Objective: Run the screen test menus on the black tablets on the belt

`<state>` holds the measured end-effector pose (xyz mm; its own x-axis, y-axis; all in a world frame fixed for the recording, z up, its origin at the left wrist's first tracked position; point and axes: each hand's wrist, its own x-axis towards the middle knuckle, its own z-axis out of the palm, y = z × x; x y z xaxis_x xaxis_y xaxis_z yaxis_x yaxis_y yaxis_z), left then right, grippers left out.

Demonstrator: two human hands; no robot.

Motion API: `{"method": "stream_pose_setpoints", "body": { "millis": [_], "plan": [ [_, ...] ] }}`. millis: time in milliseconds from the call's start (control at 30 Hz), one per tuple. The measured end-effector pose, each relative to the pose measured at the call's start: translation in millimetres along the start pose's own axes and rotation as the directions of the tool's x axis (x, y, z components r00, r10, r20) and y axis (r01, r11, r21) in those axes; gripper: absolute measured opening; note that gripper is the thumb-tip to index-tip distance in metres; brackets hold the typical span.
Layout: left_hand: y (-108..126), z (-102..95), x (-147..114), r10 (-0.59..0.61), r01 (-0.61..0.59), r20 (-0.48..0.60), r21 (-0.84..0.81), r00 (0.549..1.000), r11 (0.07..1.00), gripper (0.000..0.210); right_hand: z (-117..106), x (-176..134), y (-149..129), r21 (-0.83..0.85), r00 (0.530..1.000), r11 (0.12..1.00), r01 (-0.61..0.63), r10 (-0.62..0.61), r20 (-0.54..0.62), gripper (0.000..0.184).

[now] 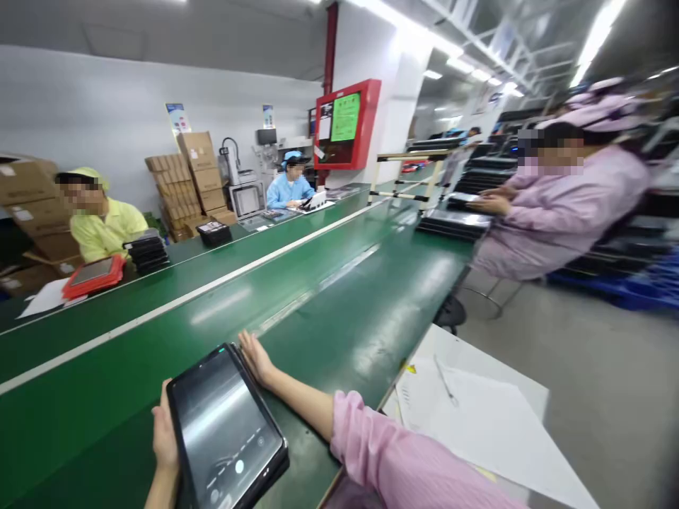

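Observation:
A dark tablet (223,417) with its screen lit, showing what looks like a camera view, lies tilted over the green bench at the bottom of the head view. Its thick, layered lower edge suggests more than one device in a stack. At its left side, my left hand (165,435) grips the edge, some fingers hidden by the case. Beside the upper right edge is my right hand (257,359), fingers stretched out along the side; whether it presses on the tablet I cannot tell.
A long green bench (366,311) runs ahead. To the right, a white board (472,410) holds papers. Black tablets (456,223) are stacked before a co-worker in pink. Across the bench sit people in yellow and blue, near red-cased tablets (94,276) and a black stack (147,252).

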<state>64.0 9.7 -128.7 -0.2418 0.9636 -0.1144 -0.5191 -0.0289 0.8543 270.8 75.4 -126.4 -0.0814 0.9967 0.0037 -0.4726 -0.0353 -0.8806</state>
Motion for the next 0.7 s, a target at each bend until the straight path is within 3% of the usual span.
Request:
{"method": "stream_pose_setpoints", "body": {
  "millis": [167,333,400,533,600,633,667,700],
  "plan": [
    [6.4,5.3,-1.6,-0.022,0.018,0.036,0.097,0.999,0.995,0.069,1.3,-3.3,-16.6,0.043,1.0,0.999,0.002,-0.002,-0.014,0.054],
    [10.5,14.8,-8.3,-0.022,0.022,-0.008,0.061,1.0,0.998,0.063,7.6,-8.9,-28.9,0.037,0.998,0.999,-0.024,0.027,-0.062,0.049],
    [15.0,22.2,-10.1,-0.035,0.034,0.023,0.048,0.999,0.998,0.065,13.0,-10.9,-30.3,0.021,0.997,0.998,-0.051,0.053,-0.057,0.049],
    [52.7,33.4,-20.0,-0.029,0.043,-0.085,0.165,0.996,0.985,0.066,20.2,-13.1,-55.3,-0.025,0.991,0.991,-0.13,0.13,-0.019,0.058],
    [93.9,33.9,-37.3,0.155,-0.145,-0.013,0.283,0.988,0.948,0.062,21.7,-19.4,-93.0,-0.061,0.993,0.991,-0.118,0.119,0.019,0.063],
    [119.9,31.7,-50.1,0.295,-0.301,0.072,0.338,0.953,0.892,0.061,21.6,-26.2,-118.1,-0.088,0.997,0.995,-0.052,0.057,0.05,0.062],
    [148.5,27.3,-65.2,0.448,-0.462,0.134,0.391,0.884,0.796,0.06,20.7,-35.9,-145.4,-0.187,0.981,0.971,0.15,-0.124,0.147,0.063],
    [178.6,20.4,-81.8,0.573,-0.591,0.185,0.427,0.798,0.685,0.059,18.7,-48.4,-172.9,-0.264,0.925,0.899,0.35,-0.286,0.252,0.062]
  ]
}}
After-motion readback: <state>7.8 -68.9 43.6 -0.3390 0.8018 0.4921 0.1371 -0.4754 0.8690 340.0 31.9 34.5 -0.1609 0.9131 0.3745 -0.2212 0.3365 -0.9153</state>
